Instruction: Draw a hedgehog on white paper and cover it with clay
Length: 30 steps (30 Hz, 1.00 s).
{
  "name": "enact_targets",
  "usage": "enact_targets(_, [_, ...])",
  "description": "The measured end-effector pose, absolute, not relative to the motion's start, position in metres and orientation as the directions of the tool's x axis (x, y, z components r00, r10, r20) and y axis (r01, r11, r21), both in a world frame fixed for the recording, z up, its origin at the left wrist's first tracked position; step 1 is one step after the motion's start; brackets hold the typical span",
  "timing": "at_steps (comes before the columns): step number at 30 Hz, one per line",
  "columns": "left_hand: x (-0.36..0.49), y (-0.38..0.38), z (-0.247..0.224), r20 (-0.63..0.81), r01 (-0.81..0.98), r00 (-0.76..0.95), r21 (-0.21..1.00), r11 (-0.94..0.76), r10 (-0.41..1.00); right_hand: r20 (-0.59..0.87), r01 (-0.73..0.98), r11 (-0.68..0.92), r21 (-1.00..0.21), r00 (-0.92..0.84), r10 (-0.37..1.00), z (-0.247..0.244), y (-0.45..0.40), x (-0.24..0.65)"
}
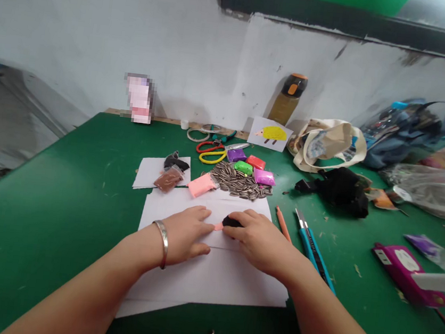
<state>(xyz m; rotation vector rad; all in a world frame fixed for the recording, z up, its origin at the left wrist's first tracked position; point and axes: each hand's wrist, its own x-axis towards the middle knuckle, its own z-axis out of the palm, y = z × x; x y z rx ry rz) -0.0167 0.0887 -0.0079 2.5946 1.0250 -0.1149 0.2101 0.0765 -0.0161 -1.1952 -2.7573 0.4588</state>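
White paper sheets [210,278] lie on the green table in front of me. My left hand [188,233] rests on them, fingers apart, one fingertip beside a small piece of pink clay [219,226]. My right hand [254,239] has its fingers closed round a lump of black clay [231,221], which sits against the pink piece. Behind the sheets are a packet of pink clay [201,185], a brown packet [168,179] and a pile of striped seeds [240,182]. Purple, red, green and magenta packets lie around the seeds.
Right of the paper lie an orange pen [283,224] and a teal cutter [313,250], its blade out. Scissors [212,157], a hedgehog picture [270,134] and a bottle [288,99] are at the back. Bags [329,145] and a magenta device [409,274] occupy the right.
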Motion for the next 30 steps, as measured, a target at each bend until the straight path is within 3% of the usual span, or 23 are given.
enact_targets(8, [-0.0164,0.0885,-0.0092,-0.198,0.676,0.734,0.306,-0.670,0.650,0.015,0.685,0.629,-0.368,-0.672,0.740,-0.0091,0.0769,0.2144])
enact_targets(16, [-0.0167,0.0889,-0.0117,-0.180,0.674,0.734,0.312,-0.669,0.655,-0.050,0.695,0.654,-0.299,-0.696,0.716,-0.0139,0.0771,0.2113])
enact_targets(23, [-0.0166,0.0891,-0.0073,-0.197,0.670,0.739,0.312,-0.674,0.644,-0.029,0.675,0.635,-0.375,-0.693,0.720,-0.0099,0.0777,0.2121])
enact_targets(30, [-0.0191,0.0891,-0.0081,-0.196,0.672,0.736,0.329,-0.663,0.648,-0.055,0.711,0.642,-0.287,-0.682,0.730,-0.0102,0.0716,0.2071])
